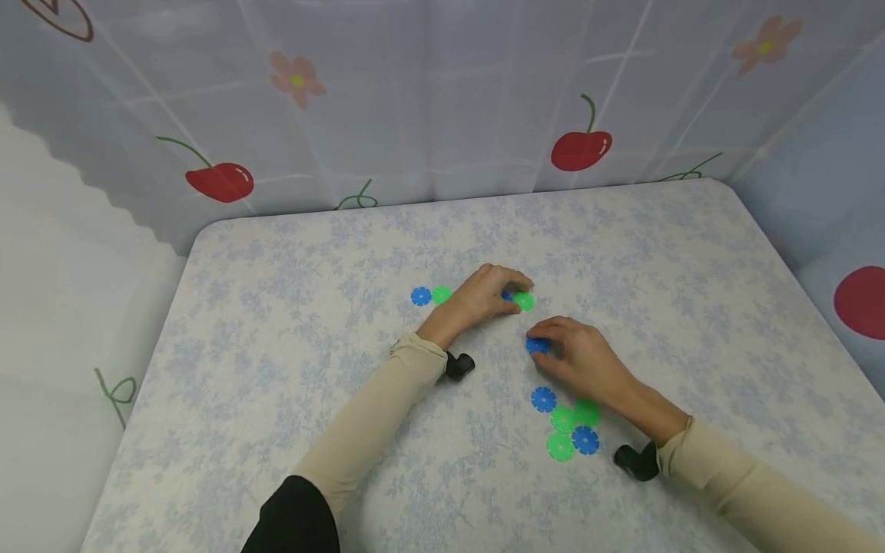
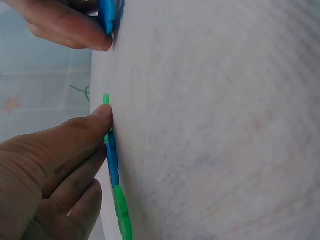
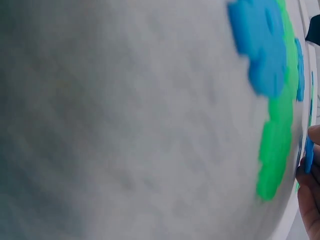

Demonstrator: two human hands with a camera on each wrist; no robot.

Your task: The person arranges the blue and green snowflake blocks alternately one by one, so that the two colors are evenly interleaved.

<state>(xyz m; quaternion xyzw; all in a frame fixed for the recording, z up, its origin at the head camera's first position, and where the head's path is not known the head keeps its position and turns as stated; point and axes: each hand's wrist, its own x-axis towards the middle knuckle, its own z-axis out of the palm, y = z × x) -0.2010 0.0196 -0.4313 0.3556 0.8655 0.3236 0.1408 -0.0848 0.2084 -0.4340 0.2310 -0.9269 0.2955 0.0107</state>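
A row of flat, notched plastic discs lies toward the back of the table, alternating blue (image 1: 421,296) and green (image 1: 441,295). Over its right part is my left hand (image 1: 479,296), hiding some of the row. Its thumb and fingers pinch the green disc (image 1: 525,300) at the right end, beside a partly covered blue disc (image 2: 113,157). To the right and nearer, my right hand (image 1: 586,361) pinches a blue disc (image 1: 536,345) by its edges, near the tabletop. In the right wrist view, that held blue disc (image 3: 309,154) shows at the right edge.
Below my right hand lies a loose group of discs, with blue ones (image 1: 543,399) and green ones (image 1: 561,446), some touching or overlapping. Black wrist cameras (image 1: 637,462) sit under both wrists. A patterned curtain (image 1: 429,100) hangs behind the floral-covered table (image 1: 276,346).
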